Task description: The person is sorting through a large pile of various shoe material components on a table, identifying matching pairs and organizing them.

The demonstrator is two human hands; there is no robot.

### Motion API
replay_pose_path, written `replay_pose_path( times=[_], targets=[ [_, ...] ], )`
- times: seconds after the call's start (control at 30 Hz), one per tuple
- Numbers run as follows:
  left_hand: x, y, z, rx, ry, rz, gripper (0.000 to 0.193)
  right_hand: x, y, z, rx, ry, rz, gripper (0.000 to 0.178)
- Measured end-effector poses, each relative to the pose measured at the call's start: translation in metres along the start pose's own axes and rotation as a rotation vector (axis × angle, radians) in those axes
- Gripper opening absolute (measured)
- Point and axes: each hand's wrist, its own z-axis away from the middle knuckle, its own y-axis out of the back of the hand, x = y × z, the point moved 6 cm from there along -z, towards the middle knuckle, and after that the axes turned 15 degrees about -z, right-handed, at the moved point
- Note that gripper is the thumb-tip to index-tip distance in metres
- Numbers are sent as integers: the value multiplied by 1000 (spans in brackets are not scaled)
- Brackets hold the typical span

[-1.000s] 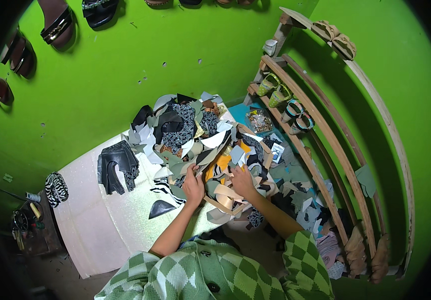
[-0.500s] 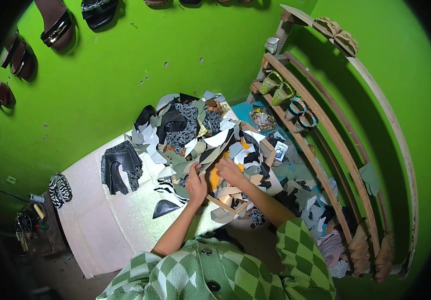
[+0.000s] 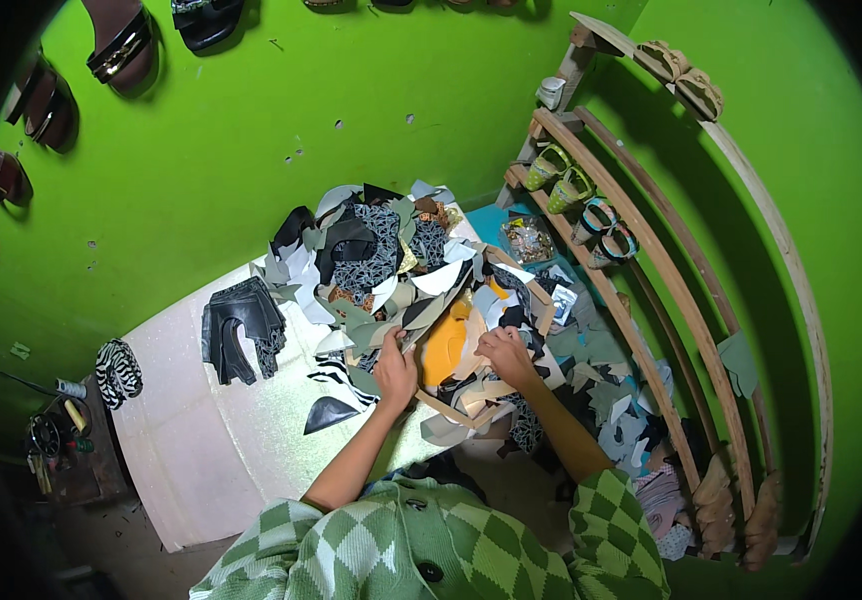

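My left hand (image 3: pixel 396 370) is closed at the left rim of a shallow tan-sided box (image 3: pixel 443 408), its fingers round the edge of a grey-green scrap (image 3: pixel 419 318). Inside the box lie a bright orange-yellow piece (image 3: pixel 441 350) and several white, beige and black scraps. Over the right part of the box, my right hand (image 3: pixel 506 352) has its fingers curled down into the scraps; what they grip is hidden. Beyond the box rises a heap of cut material (image 3: pixel 366 245), grey, black, patterned and white. A zebra-striped piece (image 3: pixel 336 372) lies left of my left hand.
A stack of black cut pieces (image 3: pixel 241 330) sits on the pale table (image 3: pixel 191 430). Wooden racks (image 3: pixel 641 180) with sandals stand at right, above more scraps (image 3: pixel 601 380). A small machine (image 3: pixel 46 435) is at far left. Shoes (image 3: pixel 121 45) hang on the green wall.
My right hand has moved right, away from the orange-yellow piece, which shows more fully. My left hand stays at nearly the same spot by the box's left rim.
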Motion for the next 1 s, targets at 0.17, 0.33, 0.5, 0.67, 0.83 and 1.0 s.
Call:
replay_pose_path(
  times=[0.17,0.33,0.5,0.67,0.83,1.0],
  targets=[
    [-5,-1,-2,3,-22,10,35,1,3,4,56,12,-89,14],
    [-5,1,-2,-16,-15,-2,32,8,2,10,19,-11,-98,18],
    [-10,-3,-1,-146,-159,-134,31,4,-7,-1,6,-57,-137,19],
    [-11,-4,1,-277,-326,-137,34,-3,-8,-24,26,-112,-429,23],
    [-32,-8,-22,-424,-292,196,37,5,13,-68,104,-104,-483,22],
    [-56,8,-58,-189,-96,277,23,26,21,-120,158,-66,-534,17]
  ],
)
